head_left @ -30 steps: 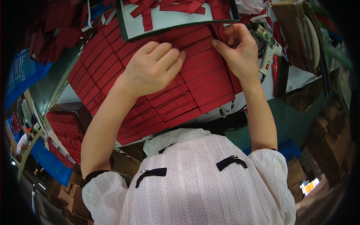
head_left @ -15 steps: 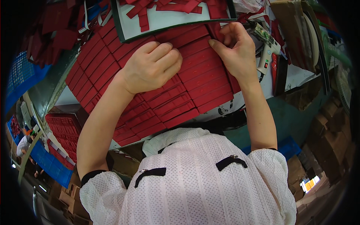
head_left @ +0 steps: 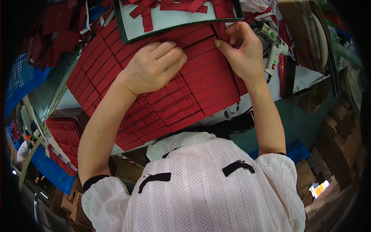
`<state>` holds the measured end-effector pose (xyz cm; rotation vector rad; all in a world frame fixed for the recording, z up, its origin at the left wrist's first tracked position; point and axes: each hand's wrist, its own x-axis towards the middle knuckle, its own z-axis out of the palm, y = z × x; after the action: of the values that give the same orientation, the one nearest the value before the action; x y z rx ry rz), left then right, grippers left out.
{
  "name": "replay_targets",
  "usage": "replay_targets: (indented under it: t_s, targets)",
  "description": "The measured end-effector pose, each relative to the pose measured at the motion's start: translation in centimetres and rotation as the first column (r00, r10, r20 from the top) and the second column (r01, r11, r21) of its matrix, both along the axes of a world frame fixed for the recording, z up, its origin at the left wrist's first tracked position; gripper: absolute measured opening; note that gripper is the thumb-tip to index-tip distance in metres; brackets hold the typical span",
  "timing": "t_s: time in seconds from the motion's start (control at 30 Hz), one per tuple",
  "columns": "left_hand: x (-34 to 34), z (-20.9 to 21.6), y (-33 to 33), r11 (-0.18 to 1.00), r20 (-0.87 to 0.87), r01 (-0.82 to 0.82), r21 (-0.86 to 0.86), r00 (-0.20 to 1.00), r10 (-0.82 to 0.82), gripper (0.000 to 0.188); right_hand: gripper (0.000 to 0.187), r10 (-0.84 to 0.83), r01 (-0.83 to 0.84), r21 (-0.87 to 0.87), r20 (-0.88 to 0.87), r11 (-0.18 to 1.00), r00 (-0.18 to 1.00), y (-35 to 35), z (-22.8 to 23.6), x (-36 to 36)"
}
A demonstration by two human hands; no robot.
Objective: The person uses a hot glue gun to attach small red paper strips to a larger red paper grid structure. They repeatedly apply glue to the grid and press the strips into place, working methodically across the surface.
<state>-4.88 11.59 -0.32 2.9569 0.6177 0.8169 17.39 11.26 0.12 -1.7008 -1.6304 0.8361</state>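
The left hand (head_left: 152,67) presses flat on the red strips (head_left: 185,104); the right hand (head_left: 243,54) pinches 1 strip end, best kept aligned.

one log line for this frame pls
left hand: flat on red boxes | right hand: pinching top box edge | glue gun: idle beside right hand | tray: red strips

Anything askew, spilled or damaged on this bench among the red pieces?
Nothing looks damaged or spilled. The red boxes lie in neat overlapping rows under the left hand and right hand. The only untidy spot is the loose heap of red strips on the white tray at the top, lying crisscross.
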Motion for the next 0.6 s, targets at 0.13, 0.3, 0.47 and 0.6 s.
replay_targets:
  t_s: [0.13,0.3,0.47,0.6]
  targets:
    - [0.0,0.0,0.1,1.000,0.016,0.006,-0.025,1.000,-0.006,0.025,0.030,-0.007,0.007,-0.017,-0.001,1.000,1.000,-0.1,0.0,0.0]
    - [0.0,-0.2,-0.1,0.999,0.023,-0.005,-0.034,1.000,0.006,0.025,0.030,0.010,-0.011,0.022,0.020,1.000,1.000,0.0,-0.1,0.0]
    - [-0.4,0.5,-0.5,0.995,-0.042,-0.046,-0.087,0.998,0.042,0.025,0.031,0.007,-0.007,0.018,0.019,1.000,1.000,0.0,0.0,-0.1]
    - [0.5,1.4,-1.1,0.990,-0.024,-0.140,-0.003,0.990,0.140,0.034,0.027,-0.020,0.020,0.006,-0.027,1.000,0.999,-0.1,-0.2,0.3]
